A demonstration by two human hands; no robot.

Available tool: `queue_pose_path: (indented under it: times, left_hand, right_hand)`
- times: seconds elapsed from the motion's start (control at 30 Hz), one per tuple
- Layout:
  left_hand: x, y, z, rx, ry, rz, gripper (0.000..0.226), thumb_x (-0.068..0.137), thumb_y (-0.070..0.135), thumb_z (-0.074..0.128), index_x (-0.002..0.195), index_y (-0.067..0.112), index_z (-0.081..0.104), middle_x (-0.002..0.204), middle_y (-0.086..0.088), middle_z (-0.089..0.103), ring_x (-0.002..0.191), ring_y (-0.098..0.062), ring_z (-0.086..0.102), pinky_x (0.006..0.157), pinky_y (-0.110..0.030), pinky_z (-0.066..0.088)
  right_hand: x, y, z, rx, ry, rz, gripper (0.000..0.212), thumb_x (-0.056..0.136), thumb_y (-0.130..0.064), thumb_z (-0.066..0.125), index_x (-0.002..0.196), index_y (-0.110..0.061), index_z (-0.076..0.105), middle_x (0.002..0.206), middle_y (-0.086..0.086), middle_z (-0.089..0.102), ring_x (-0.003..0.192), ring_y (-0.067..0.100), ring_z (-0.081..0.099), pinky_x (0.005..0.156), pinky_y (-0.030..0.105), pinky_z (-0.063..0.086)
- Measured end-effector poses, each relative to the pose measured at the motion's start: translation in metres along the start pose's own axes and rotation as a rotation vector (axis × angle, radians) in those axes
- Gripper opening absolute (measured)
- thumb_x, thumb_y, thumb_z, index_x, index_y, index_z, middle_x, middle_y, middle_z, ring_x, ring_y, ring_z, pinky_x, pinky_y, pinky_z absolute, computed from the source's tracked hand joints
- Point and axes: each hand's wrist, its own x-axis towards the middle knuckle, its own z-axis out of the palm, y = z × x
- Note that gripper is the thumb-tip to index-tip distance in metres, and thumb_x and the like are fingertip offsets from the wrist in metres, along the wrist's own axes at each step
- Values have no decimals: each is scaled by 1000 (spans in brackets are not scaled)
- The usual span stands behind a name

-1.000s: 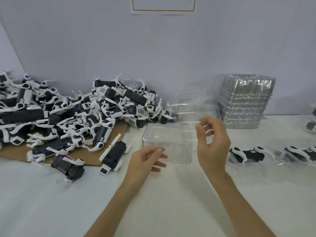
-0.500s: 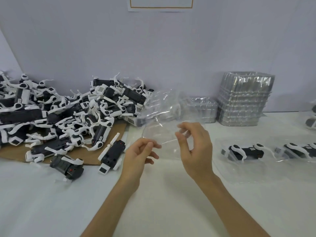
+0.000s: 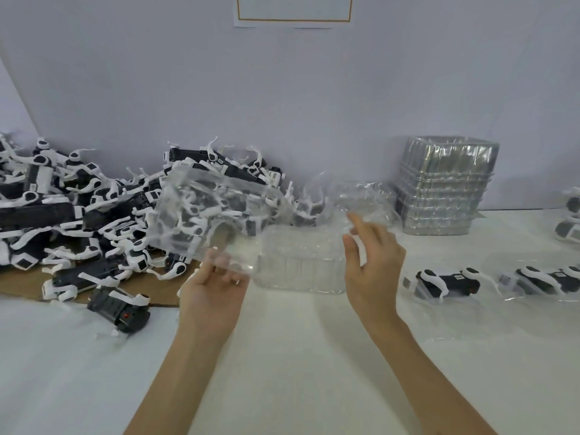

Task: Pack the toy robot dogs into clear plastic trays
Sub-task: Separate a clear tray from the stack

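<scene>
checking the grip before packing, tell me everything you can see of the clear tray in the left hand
The clear tray is thin, glossy moulded plastic, roughly rectangular with shallow ribbed walls, and it looks empty. It is held up off the table and tilted, in front of the pile of toy dogs, which shows through it. The left hand pinches its lower edge. Nothing else plainly touches it.

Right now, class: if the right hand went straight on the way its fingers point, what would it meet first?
Likely the low stack of clear trays beyond the right hand, though depth is unclear.
</scene>
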Motion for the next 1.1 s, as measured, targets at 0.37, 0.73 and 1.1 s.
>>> queue_pose_path:
  times: [0.37, 0.73, 1.1]
  left_hand:
    - [1, 5, -1, 14, -61, 33, 22, 88, 8, 45, 81, 21, 61, 71, 9, 53, 54, -9, 46, 55, -21, 47]
    - [1, -1, 1, -17, 42, 26, 32, 98, 16, 50, 73, 16, 69, 69, 6, 57, 50, -9, 49, 50, -24, 51]
    - [1, -10, 0, 97, 27, -12, 25, 106, 22, 41, 84, 21, 53, 70, 8, 45, 56, -9, 35, 58, -20, 41]
  right_hand:
    - [30, -6, 41, -245, -765, -175, 39, 104, -28, 50, 142, -25, 54, 126, 0, 54, 118, 22, 52, 97, 37, 35]
    - [68, -15, 92, -464, -1153, -15, 65, 99, -55, 12, 158, -32, 25, 169, 9, 6, 154, 36, 10, 121, 63, 14]
    - [53, -5, 88, -518, -1342, 70, 68, 106, -45, 38, 160, -30, 1, 166, 9, -21, 151, 34, -23, 119, 60, -8]
